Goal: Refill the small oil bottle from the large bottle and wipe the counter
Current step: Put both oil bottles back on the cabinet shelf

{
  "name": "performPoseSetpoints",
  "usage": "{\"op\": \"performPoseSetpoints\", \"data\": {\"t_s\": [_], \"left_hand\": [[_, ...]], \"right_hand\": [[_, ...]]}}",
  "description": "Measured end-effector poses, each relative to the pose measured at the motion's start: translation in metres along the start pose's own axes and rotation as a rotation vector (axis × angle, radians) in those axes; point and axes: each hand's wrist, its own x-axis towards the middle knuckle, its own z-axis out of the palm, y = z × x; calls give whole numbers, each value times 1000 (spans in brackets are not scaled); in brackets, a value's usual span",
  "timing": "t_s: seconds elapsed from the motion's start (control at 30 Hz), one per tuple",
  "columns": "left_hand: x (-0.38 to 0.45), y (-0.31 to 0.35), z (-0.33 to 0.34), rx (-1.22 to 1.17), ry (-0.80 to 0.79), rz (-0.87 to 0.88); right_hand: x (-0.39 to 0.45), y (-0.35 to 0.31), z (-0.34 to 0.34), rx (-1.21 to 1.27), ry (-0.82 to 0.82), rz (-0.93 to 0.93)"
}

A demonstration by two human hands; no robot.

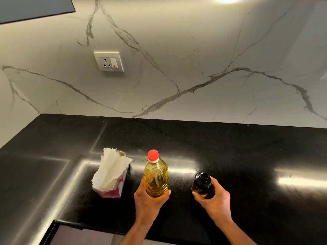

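Observation:
The large oil bottle (156, 175) is clear plastic full of yellow oil, with a red cap on. It stands upright on the black counter (238, 156). My left hand (148, 200) wraps around its lower part. To its right stands the small oil bottle (202, 184), dark with a black top and a little amber oil showing at the bottom. My right hand (214, 198) grips it from the right and below. Both caps are on.
A red-and-white tissue box (110, 175) with white paper sticking out stands left of the large bottle. A marble wall with a white socket (108, 61) rises behind the counter. The counter's front edge runs along the bottom left, with a step-down corner there.

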Motion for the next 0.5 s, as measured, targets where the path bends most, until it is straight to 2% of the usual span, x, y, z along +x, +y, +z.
{"op": "performPoseSetpoints", "data": {"t_s": [0.27,0.5], "left_hand": [[5,70,-24,13,71,106],[18,155,-47,7,110,305]], "right_hand": [[15,-67,-47,17,27,-102],[36,-160,-107,13,35,-220]]}}
